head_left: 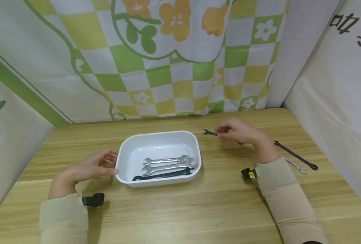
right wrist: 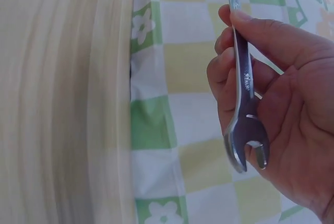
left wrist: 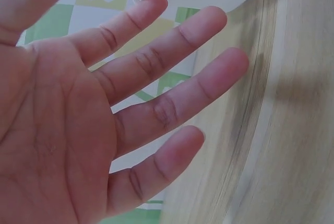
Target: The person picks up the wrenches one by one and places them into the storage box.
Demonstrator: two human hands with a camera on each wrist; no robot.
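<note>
My left hand [head_left: 90, 166] is at the left rim of a white tray [head_left: 156, 145], thumb against the edge and fingers spread loosely in the left wrist view. My right hand [head_left: 239, 132] pinches a double open-ended wrench [right wrist: 244, 83] between thumb and fingers, over the table to the right of the tray. One small jaw end of that wrench sticks out past the fingertips, while its larger end hangs near the palm. Inside the tray lie a silver wrench [head_left: 165, 160], a second, larger silver wrench [head_left: 156, 168] and a black wrench [head_left: 162, 175].
On the wooden table [head_left: 174, 213], a dark purple wrench [head_left: 296, 156] and a silver wrench [head_left: 294, 164] lie right of the right forearm, the silver one partly hidden by it. A checkered cloth [head_left: 159, 78] hangs behind the back edge.
</note>
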